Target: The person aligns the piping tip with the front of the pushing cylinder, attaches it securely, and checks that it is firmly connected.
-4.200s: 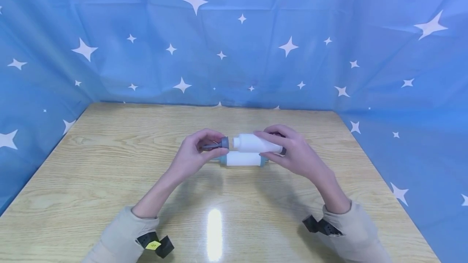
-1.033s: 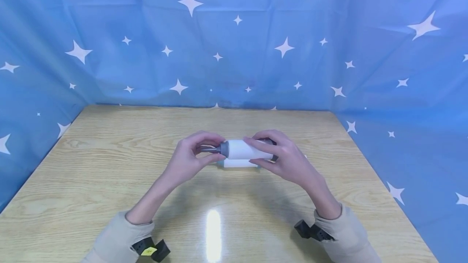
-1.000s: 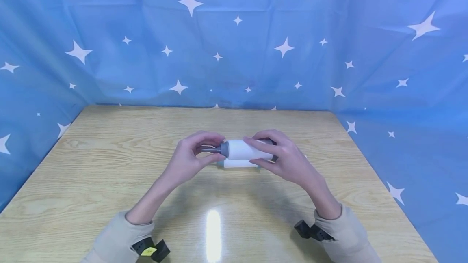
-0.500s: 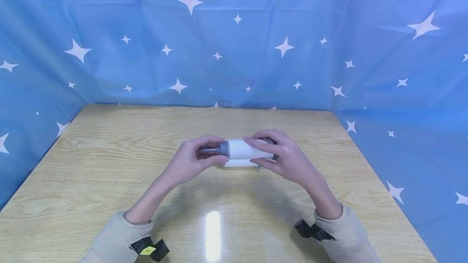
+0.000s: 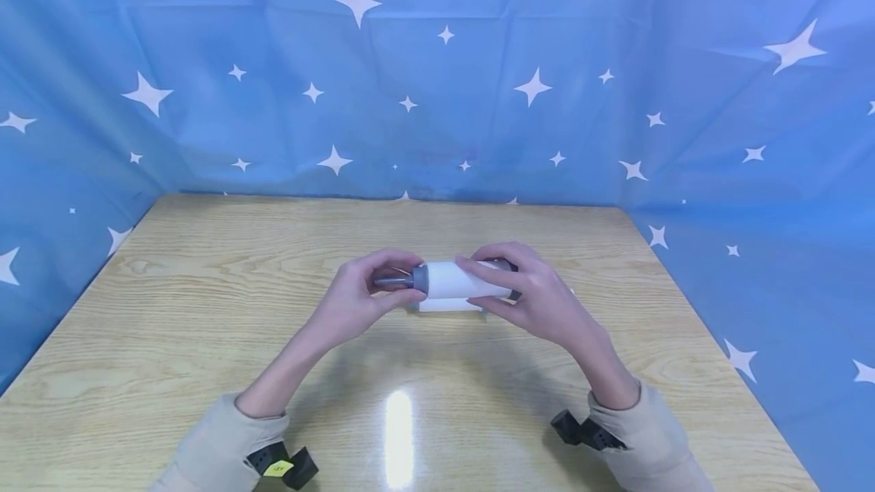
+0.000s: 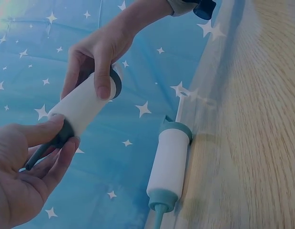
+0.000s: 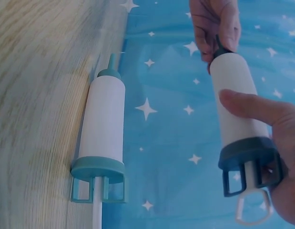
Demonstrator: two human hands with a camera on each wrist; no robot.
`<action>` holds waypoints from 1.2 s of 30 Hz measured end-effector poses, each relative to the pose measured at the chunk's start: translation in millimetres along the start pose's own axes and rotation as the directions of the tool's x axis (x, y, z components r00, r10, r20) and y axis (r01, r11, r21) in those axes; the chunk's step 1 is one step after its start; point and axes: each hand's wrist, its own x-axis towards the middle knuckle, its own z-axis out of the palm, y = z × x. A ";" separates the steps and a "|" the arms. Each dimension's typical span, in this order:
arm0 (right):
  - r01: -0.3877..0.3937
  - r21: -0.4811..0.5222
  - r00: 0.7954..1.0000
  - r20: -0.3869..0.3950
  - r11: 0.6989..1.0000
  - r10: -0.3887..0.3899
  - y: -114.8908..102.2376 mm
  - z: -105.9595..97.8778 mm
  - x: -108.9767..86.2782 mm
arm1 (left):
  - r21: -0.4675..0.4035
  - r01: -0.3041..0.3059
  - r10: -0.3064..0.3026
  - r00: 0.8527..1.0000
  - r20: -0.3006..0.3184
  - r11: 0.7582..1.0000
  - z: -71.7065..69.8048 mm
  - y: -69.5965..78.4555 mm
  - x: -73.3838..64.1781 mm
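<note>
Both hands hold a large white icing syringe with dark grey end caps, level above the table. My left hand [image 5: 352, 298] pinches the nozzle cap [image 6: 66, 133], which sits on the barrel's left end with its thin spout pointing left into the palm. My right hand [image 5: 540, 294] grips the white barrel [image 5: 447, 279] near its other end. In the right wrist view the dark collar [image 7: 247, 151] with finger loops shows, and a white plunger ring sticks out behind it. A second syringe [image 6: 168, 160], white with teal ends, lies on the table just below, partly hidden in the head view.
The wood-grain table [image 5: 205, 325] reaches back to a blue curtain [image 5: 410, 59] with white stars, which also hangs along both sides. Small black cameras [image 5: 283, 465] are strapped to both sleeves. A light reflection shines near the front of the table.
About four seconds ago the nozzle cap was apart from the barrel; by one second ago it was on the barrel's end. Since then the left fingers have shifted slightly round the cap; the right hand stays put.
</note>
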 end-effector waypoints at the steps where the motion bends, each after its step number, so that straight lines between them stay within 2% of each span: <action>1: 0.002 0.000 1.000 -0.003 1.000 -0.002 0.2 0.2 0.0 | 0.001 0.001 -0.001 1.000 -0.002 1.000 -0.2 -0.4 0.2; 6: 0.039 -0.008 0.998 -0.040 0.999 -0.039 1.3 2.4 0.5 | -0.001 0.012 -0.012 1.000 0.005 1.000 -0.8 -1.9 0.8; 9: 0.052 -0.012 0.997 -0.052 0.999 -0.053 2.1 3.3 0.9 | -0.035 0.028 -0.027 0.999 0.019 0.999 -0.7 -1.4 0.9; 14: 0.034 -0.027 0.999 -0.018 0.999 -0.035 1.6 2.8 0.2 | -0.104 0.038 -0.036 0.999 0.025 0.994 0.2 0.0 1.3; 19: 0.039 -0.044 0.999 0.009 0.998 -0.038 1.7 3.5 -0.4 | -0.065 0.024 -0.023 0.999 0.023 0.998 0.4 1.7 0.2; 25: 0.038 -0.040 0.999 0.011 0.998 -0.037 2.9 4.0 -1.6 | 0.015 -0.059 0.059 0.998 0.018 0.998 2.6 3.1 -1.0; 31: 0.025 -0.033 0.999 0.020 0.999 -0.025 2.1 2.0 -2.1 | 0.098 -0.184 0.186 0.983 -0.007 0.978 5.4 -0.3 -0.2; 33: 0.023 -0.029 1.000 0.013 0.999 -0.023 1.7 1.2 -1.8 | 0.106 -0.203 0.207 0.978 -0.022 0.973 6.0 -0.7 -0.2; 36: 0.028 -0.033 1.000 -0.002 0.999 -0.028 1.5 0.1 -0.9 | 0.103 -0.187 0.193 0.980 -0.048 0.977 6.1 -0.9 -0.2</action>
